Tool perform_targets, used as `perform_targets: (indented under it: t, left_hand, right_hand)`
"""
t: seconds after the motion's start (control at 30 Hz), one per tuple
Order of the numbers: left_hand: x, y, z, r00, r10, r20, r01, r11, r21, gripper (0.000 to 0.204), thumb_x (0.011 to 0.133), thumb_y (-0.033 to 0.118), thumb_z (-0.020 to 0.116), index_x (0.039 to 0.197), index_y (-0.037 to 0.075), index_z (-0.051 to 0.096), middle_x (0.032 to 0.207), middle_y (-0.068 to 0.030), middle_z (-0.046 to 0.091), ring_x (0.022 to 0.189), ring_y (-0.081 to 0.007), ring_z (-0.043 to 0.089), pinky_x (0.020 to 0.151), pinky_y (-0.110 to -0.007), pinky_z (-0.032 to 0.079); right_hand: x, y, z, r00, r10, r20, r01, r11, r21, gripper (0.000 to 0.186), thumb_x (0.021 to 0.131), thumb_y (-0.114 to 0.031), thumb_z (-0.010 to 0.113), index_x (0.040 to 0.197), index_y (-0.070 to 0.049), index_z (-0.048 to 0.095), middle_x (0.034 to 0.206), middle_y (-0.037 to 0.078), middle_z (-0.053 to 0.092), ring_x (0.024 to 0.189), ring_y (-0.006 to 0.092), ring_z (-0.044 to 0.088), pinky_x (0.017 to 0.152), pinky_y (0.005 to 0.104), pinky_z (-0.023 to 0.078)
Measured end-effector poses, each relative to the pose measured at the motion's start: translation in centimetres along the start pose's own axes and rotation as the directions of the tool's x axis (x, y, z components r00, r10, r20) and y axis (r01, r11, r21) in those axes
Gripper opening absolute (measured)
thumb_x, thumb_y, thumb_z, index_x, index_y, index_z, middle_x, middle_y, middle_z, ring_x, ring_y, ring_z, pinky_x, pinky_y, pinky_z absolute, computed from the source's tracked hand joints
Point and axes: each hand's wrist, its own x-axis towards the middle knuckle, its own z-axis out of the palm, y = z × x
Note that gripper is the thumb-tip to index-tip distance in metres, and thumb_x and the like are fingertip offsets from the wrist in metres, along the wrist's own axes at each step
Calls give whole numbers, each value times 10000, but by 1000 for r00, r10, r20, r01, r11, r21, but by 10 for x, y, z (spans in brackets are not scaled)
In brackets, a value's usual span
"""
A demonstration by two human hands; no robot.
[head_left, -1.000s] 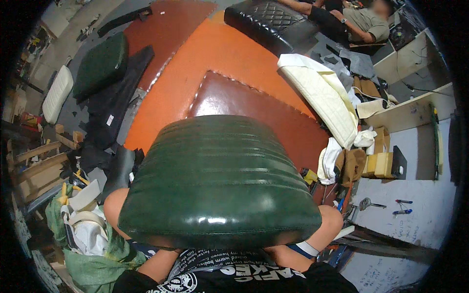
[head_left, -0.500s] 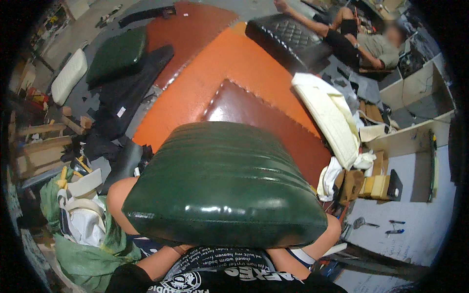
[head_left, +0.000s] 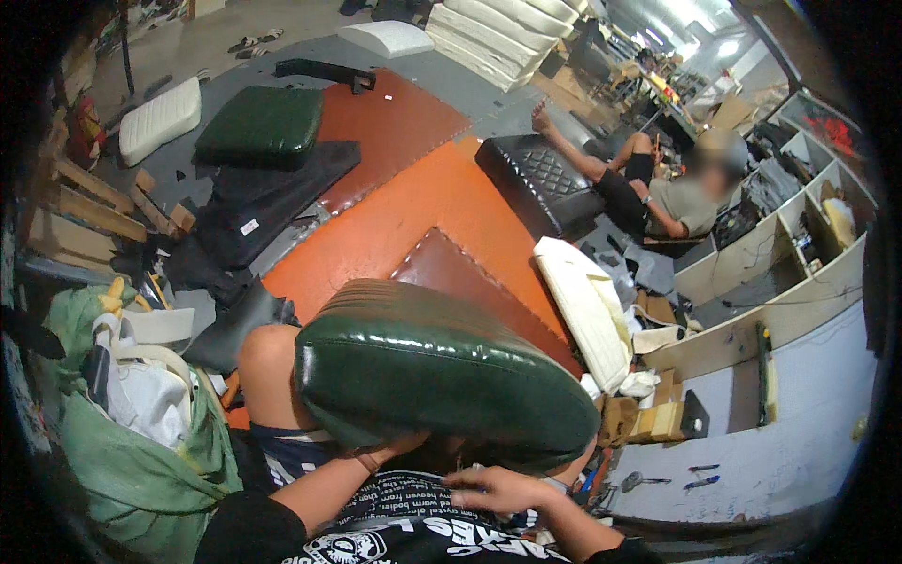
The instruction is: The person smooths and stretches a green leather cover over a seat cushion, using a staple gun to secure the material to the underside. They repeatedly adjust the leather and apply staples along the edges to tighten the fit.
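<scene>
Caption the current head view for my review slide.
Glossy dark-green leather-like cushion tilted across the wearer's bare knees, left hand partly hidden beneath, right hand near its lower edge.

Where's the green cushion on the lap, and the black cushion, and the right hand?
Green cushion (head_left: 442, 383): head view, side facing the person.
Black cushion (head_left: 552, 179): head view, quilted top.
Right hand (head_left: 505, 489): head view, back of the hand.
</scene>
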Motion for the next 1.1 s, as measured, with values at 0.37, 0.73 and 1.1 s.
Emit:
perform_targets:
  t: [0.37,0.73,1.1]
  left_hand:
    - [-2,0,-1,1000,-6,-19,6,1000,1,356,1041,197,537,1333,28,652,1127,-251,740,1029,-425,727,890,-523,577]
    - [1,-2,1,999,38,-25,-39,999,-27,360,1040,200,541,1335,28,653,1141,-246,740,1038,-423,726,901,-517,575]
    - [2,0,-3,999,41,-31,-43,998,-36,364,1038,203,544,1337,28,654,1155,-242,740,1048,-420,725,912,-511,573]
  right_hand:
    - [43,-287,-136,386,-922,28,443,158,-883,831,852,-579,813,1512,-134,578,1516,180,589,1382,437,569,1165,522,436]
    - [33,-170,-178,892,-420,-164,182,669,-721,905,923,-615,740,1546,-7,492,1550,290,525,1418,455,534,1192,495,425]
    - [36,-67,-145,894,-326,-307,31,728,-685,1054,842,-658,797,1658,-147,368,1662,231,409,1506,441,439,1220,537,393]
